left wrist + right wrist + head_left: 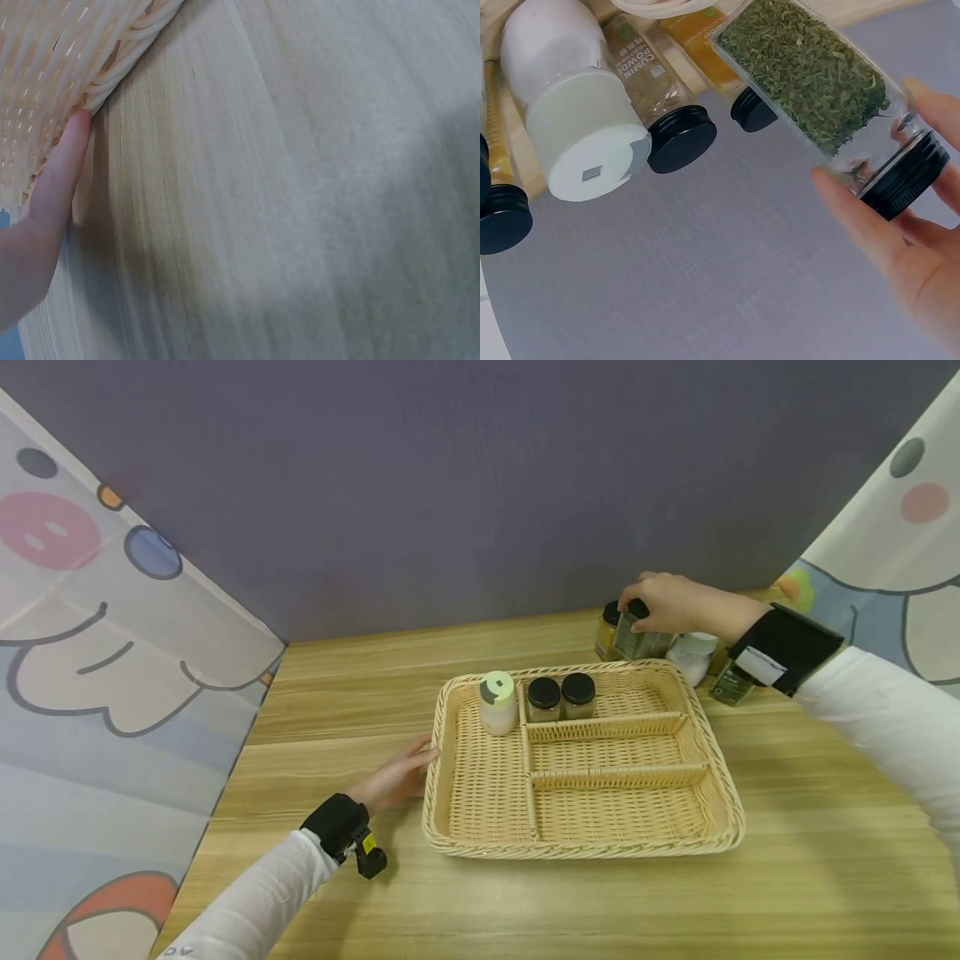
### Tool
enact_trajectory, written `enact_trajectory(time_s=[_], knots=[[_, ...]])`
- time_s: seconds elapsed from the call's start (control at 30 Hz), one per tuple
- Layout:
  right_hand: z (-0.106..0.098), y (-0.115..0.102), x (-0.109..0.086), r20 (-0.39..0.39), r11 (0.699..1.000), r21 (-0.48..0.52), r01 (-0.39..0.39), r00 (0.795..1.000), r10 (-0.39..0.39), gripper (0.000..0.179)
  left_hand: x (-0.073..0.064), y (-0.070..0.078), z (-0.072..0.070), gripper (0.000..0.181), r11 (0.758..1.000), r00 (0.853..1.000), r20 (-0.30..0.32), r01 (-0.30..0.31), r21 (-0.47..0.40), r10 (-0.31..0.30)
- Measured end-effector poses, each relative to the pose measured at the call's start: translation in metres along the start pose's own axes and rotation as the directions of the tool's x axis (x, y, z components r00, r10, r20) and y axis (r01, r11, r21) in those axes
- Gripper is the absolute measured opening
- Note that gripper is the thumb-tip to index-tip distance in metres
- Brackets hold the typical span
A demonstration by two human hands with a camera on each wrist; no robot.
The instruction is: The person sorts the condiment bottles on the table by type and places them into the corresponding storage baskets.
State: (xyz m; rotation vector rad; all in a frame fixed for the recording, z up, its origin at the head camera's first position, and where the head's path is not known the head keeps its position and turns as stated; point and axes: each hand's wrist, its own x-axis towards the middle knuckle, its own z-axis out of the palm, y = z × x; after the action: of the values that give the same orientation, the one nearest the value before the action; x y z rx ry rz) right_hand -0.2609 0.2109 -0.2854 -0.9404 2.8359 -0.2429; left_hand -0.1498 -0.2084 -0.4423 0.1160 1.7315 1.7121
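Note:
My right hand [670, 603] grips a clear spice jar [802, 75] of dried green herbs near its black lid, behind the basket's back right part. In the right wrist view the fingers and thumb pinch the jar's neck. At the left side of the wicker basket [585, 850], my left hand [399, 775] touches the outer wall with extended fingers. The thumb [64, 161] lies straight along the weave under the rim. Inside the basket, a white bottle [498, 717] with a pale green lid stands in the left compartment. Two black-lidded jars [561, 697] stand side by side in the back compartment.
Behind the basket, a yellow jar [606, 642] stands by the grey back panel [450, 510]. To the right are a white bottle [692, 657] and a dark-labelled jar [730, 687]. The right wrist view shows a cumin powder jar [649, 67]. Printed cloth hangs at both sides.

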Motion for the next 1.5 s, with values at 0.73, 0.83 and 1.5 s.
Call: enact_trajectory(time_s=[0.73, 0.83, 1.5], knots=[[-0.003, -0.021, -0.017, -0.002, 1.000, 0.015, 0.026, 1.000, -0.026, 0.034, 0.001, -0.002, -0.002, 0.047, 1.000, 1.000, 0.001, 0.005, 0.000, -0.005], [-0.002, -0.023, -0.019, -0.011, 0.999, 0.004, 0.039, 0.999, -0.039, 0.033, 0.000, -0.003, -0.002, 0.048, 1.000, 1.000, 0.009, 0.003, 0.000, -0.003], [0.008, -0.039, -0.038, -0.060, 0.990, -0.010, 0.139, 0.988, -0.139, 0.031, -0.001, -0.002, 0.000, 0.047, 1.000, 1.000, -0.009, 0.009, -0.003, -0.009]])
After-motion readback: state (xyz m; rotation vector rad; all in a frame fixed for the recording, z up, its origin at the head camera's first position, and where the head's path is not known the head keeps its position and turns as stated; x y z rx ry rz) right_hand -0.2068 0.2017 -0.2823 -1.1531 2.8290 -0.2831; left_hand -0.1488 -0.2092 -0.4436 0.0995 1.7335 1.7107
